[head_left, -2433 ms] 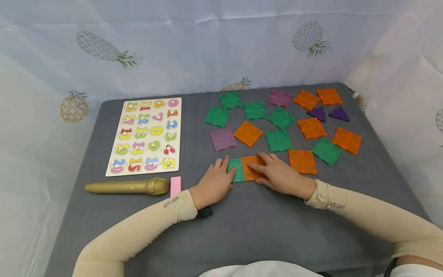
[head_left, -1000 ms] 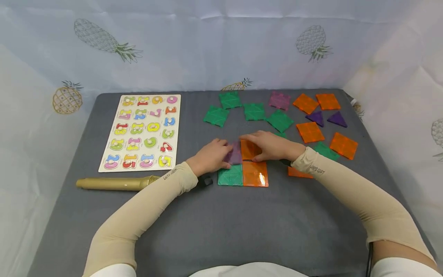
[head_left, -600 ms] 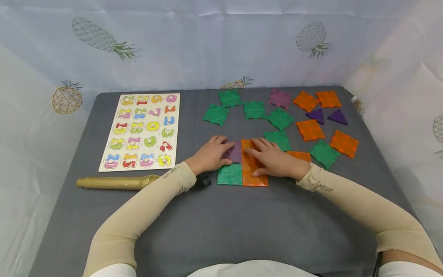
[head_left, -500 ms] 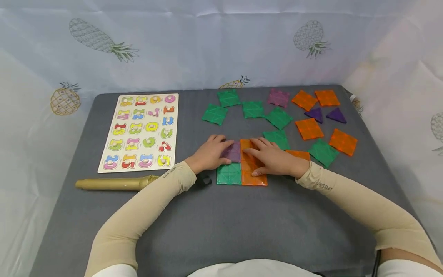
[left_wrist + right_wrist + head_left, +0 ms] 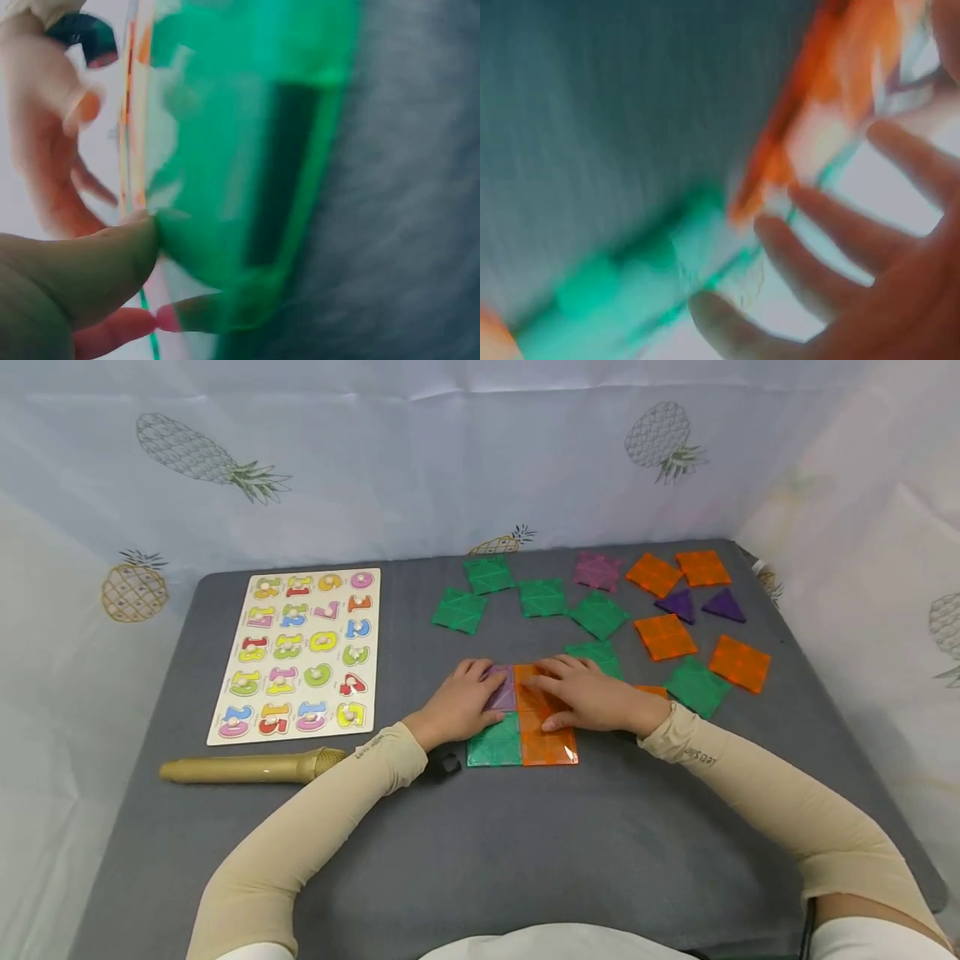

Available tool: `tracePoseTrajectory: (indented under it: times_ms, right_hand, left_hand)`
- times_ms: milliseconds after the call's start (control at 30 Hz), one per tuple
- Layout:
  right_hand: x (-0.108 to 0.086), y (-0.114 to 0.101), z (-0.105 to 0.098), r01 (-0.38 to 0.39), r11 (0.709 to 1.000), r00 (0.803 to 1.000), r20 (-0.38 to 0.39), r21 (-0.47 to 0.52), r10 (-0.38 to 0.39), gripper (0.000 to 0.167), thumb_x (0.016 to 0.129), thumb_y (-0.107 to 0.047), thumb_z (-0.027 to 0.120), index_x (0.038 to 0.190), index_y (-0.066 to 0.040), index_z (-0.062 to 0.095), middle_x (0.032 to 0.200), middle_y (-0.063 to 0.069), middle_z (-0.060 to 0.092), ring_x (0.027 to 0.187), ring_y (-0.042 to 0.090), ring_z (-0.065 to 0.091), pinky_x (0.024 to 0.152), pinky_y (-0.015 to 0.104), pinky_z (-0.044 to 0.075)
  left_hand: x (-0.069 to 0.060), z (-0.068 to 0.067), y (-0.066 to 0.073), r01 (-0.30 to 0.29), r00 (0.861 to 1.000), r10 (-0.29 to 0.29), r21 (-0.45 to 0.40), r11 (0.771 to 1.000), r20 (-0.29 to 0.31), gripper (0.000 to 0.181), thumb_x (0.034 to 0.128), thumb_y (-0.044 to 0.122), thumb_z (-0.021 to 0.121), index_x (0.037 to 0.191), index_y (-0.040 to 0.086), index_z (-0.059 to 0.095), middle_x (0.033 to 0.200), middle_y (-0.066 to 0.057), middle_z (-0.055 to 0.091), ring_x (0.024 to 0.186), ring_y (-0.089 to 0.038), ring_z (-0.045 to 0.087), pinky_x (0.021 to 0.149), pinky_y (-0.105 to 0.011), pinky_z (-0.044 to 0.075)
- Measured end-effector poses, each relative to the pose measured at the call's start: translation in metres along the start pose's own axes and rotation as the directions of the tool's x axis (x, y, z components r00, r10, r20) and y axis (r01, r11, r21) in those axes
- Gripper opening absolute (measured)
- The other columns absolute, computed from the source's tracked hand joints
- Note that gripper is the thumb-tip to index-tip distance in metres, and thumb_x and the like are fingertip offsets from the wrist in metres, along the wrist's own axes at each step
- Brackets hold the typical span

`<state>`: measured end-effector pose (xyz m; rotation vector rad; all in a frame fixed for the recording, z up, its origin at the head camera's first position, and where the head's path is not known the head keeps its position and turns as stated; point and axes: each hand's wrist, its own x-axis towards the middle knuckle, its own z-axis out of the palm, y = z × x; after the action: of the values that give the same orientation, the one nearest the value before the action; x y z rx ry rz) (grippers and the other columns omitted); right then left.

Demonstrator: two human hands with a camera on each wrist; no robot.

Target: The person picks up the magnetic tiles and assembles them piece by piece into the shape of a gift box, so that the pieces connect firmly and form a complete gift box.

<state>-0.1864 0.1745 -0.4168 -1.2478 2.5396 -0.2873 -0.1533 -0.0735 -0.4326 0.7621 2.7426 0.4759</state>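
Partly covered: a purple tile (image 5: 504,692) under the left hand (image 5: 459,706)

Loose fingers rest on it, hiding its left side. Just below them, a green tile (image 5: 493,742) touches it. The right hand (image 5: 591,695) spreads relaxed fingers over an upper orange tile (image 5: 526,671), hiding much of it, its thumb on a lower orange tile (image 5: 551,747). Behind that wrist, another orange tile (image 5: 652,691) shows only a strip. Left of the left fingers, a sleeve (image 5: 392,760) hides part of a gold microphone (image 5: 247,768). A dark object (image 5: 450,764) below the left wrist is indistinct.
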Motion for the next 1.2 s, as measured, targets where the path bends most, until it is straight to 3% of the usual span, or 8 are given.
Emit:
tracePoseTrajectory:
  times_ms: [133,267,400,500,600,967,1100,1200]
  right_hand:
    - [-0.001,0.021,-0.021,-0.055,0.996,0.999,-0.004,-0.073,0.055,0.062,0.087,-0.030,0.071,0.141,-0.014,0.047,0.142,0.016,0.047,0.132,0.038,0.040,0.099,0.065,0.037]
    - [-0.006,0.042,-0.029,-0.149,0.988,0.980,0.123,-0.050,0.154,0.065,0.083,-0.016,0.076,0.141,-0.013,0.047,0.145,0.017,0.043,0.133,0.040,0.039,0.098,0.061,0.041]
    - [-0.009,0.050,-0.027,-0.164,0.986,0.964,0.213,0.016,0.157,0.073,0.083,-0.021,0.077,0.146,-0.016,0.041,0.151,0.020,0.032,0.136,0.043,0.033,0.099,0.065,0.037]
    - [-0.009,0.051,-0.025,-0.140,0.990,0.973,0.183,-0.004,0.138,0.076,0.081,-0.025,0.078,0.147,-0.018,0.039,0.149,0.018,0.035,0.134,0.043,0.035,0.099,0.067,0.035]
    - [-0.008,0.053,-0.025,-0.120,0.992,0.984,0.127,-0.027,0.122,0.077,0.081,-0.028,0.078,0.146,-0.018,0.040,0.146,0.014,0.042,0.131,0.040,0.041,0.102,0.061,0.037]
    - [-0.005,0.061,-0.027,-0.016,0.988,1.000,-0.014,-0.154,0.014,0.087,0.077,-0.040,0.080,0.148,-0.016,0.035,0.125,0.012,0.063,0.105,0.033,0.061,0.094,0.058,0.043]
    - [-0.004,0.055,-0.041,-0.016,0.981,0.994,-0.109,-0.194,-0.005,0.092,0.076,-0.042,0.080,0.149,-0.017,0.032,0.131,0.012,0.060,0.111,0.032,0.060,0.095,0.057,0.043]
    - [-0.012,0.035,-0.051,0.023,0.980,0.979,-0.192,-0.200,-0.062,0.091,0.074,-0.041,0.082,0.148,-0.015,0.035,0.132,0.012,0.059,0.114,0.032,0.059,0.094,0.057,0.044]
  left_hand:
    - [0.008,-0.015,-0.006,-0.007,1.000,0.007,0.024,1.000,-0.019,0.059,0.0919,0.032,0.065,0.143,0.008,0.046,0.143,-0.017,0.045,0.133,-0.035,0.040,0.110,-0.048,0.035]
    - [0.035,-0.041,-0.037,0.048,0.997,-0.043,0.096,0.994,-0.059,0.064,0.0883,0.023,0.070,0.144,0.004,0.044,0.147,-0.021,0.040,0.136,-0.038,0.038,0.111,-0.048,0.034]
    - [0.057,-0.061,-0.076,0.108,0.988,-0.120,0.125,0.986,0.094,0.088,0.0874,0.025,0.072,0.153,0.003,0.018,0.157,-0.023,0.020,0.144,-0.041,0.020,0.116,-0.050,0.025]
    - [0.066,-0.071,-0.092,0.105,0.973,-0.130,0.138,0.985,0.189,0.097,0.0882,0.027,0.071,0.155,0.004,0.004,0.158,-0.022,0.015,0.145,-0.041,0.015,0.115,-0.054,0.024]
    - [0.071,-0.077,-0.097,0.096,0.969,-0.132,0.173,0.980,0.210,0.096,0.0885,0.027,0.070,0.155,0.006,0.005,0.159,-0.019,0.014,0.145,-0.041,0.014,0.111,-0.059,0.027]
    - [0.074,-0.085,-0.107,0.047,0.971,-0.101,0.246,0.968,0.214,0.096,0.0847,0.039,0.073,0.155,0.013,0.013,0.156,-0.018,0.024,0.143,-0.038,0.021,0.112,-0.059,0.026]
    - [0.056,-0.093,-0.104,0.052,0.976,-0.094,0.213,0.976,0.196,0.097,0.0829,0.041,0.074,0.154,0.007,0.018,0.151,-0.025,0.030,0.139,-0.042,0.030,0.111,-0.054,0.031]
    - [0.029,-0.093,-0.086,0.023,0.990,-0.047,0.186,0.982,0.129,0.094,0.0798,0.044,0.076,0.151,0.005,0.027,0.143,-0.025,0.041,0.131,-0.042,0.041,0.108,-0.051,0.036]
